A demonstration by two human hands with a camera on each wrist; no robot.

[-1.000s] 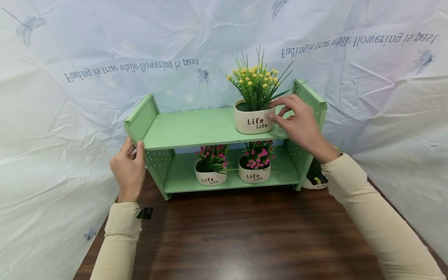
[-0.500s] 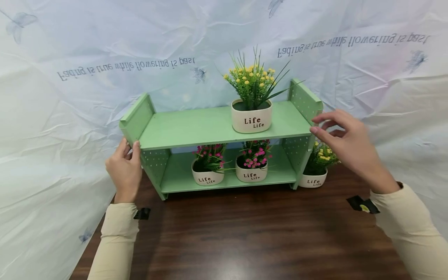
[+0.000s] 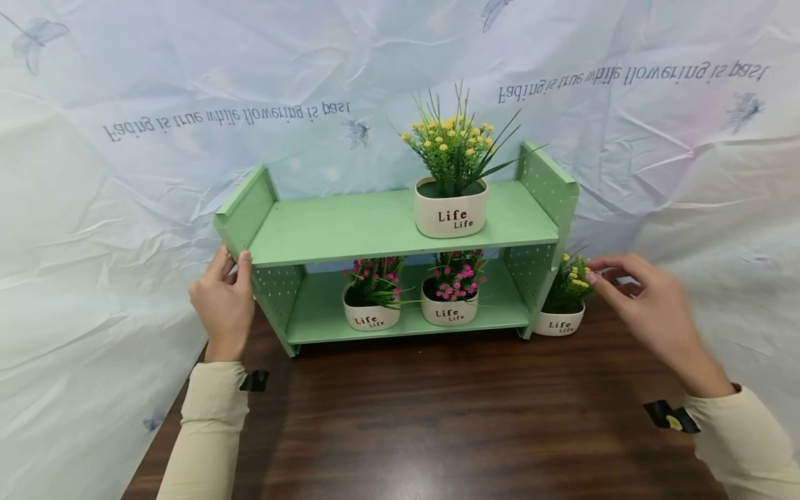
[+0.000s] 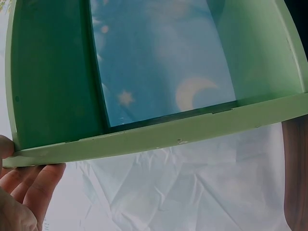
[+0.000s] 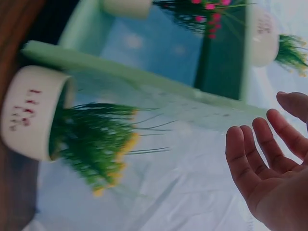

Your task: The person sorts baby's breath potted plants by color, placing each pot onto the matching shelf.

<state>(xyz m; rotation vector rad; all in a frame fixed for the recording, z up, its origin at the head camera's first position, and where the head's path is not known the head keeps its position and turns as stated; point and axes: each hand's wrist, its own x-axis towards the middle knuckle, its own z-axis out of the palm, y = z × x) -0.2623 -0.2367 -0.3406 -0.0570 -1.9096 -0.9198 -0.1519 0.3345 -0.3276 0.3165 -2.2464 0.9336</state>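
My left hand point(image 3: 223, 305) grips the left side panel of a two-tier green metal shelf point(image 3: 331, 226). In the left wrist view its thumb is on one side of the panel edge and the fingers are on the other. Right of the shelf, my right hand point(image 3: 656, 312) holds nothing, fingers loosely bent. It is nearest to a white "Life" pot with yellow artificial flowers point(image 3: 558, 324) on the table; in the right wrist view a gap separates the fingers point(image 5: 236, 149) from that plant. Another white pot with yellow flowers point(image 3: 451, 219) stands upright on the top tier.
Two white pots with pink flowers, a left one point(image 3: 371, 318) and a right one point(image 3: 448, 311), stand on the lower tier. The shelf rests on a dark wooden table point(image 3: 400, 417). Pale printed cloth point(image 3: 300, 62) hangs behind and at both sides.
My right hand has left the pot on the top tier, moved right past the shelf's side panel and come down beside the pot on the table. My left hand has stayed on the shelf.
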